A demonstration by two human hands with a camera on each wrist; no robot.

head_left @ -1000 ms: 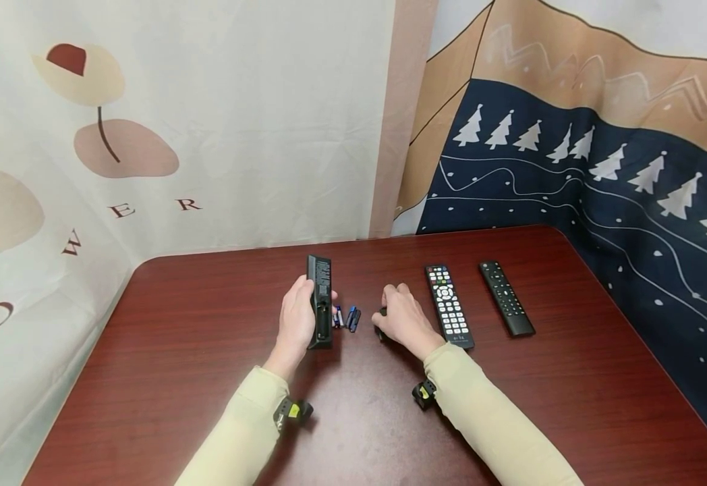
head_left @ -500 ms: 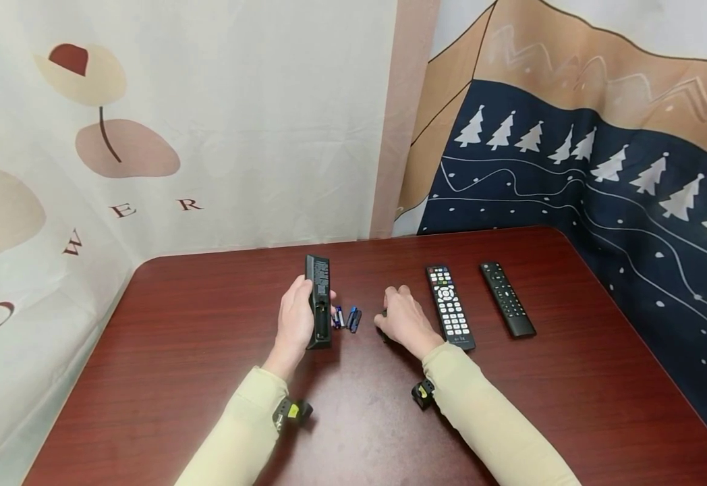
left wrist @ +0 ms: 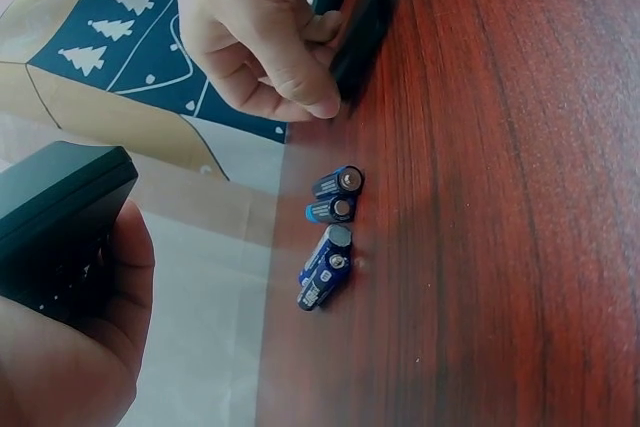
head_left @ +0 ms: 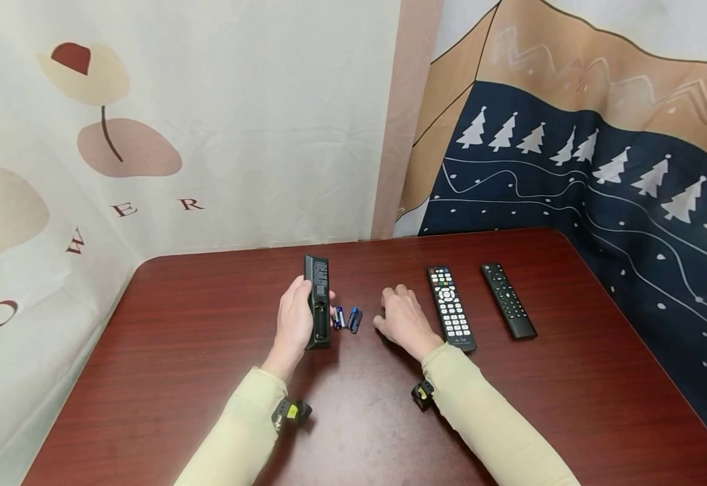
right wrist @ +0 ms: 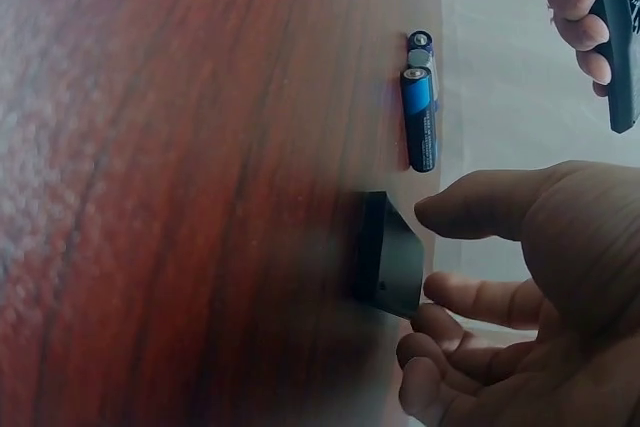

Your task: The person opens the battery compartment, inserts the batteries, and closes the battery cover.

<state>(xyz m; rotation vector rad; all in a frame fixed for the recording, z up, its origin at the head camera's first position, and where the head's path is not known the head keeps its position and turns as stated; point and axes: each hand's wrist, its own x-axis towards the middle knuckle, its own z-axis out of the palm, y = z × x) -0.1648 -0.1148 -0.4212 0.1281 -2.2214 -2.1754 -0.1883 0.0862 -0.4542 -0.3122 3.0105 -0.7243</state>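
- A black remote control is hanging above the table in the left hand, its back turned toward the person. The uncovered battery bay is lying in the half nearer the wrist, so this angle is likely giving a clear look into it.
- The left hand is gripping the remote from its left side, with fingertips showing past the right edge; that hold is leaving the bay unobstructed.
- The small black battery cover appears to be resting on the tabletop, hidden from the head view under the right hand.
- The right hand is spreading its thumb and fingers around the cover without visibly pinching it; whether a fingertip is touching its edge, I cannot tell.
- Four batteries are lying on the table in two close pairs between the hands, presumably for easy reach from either side.
- A white-buttoned remote and a slim black remote are lying face up to the right, probably set apart from the handling area.
- The reddish-brown table is supporting everything except the held remote.
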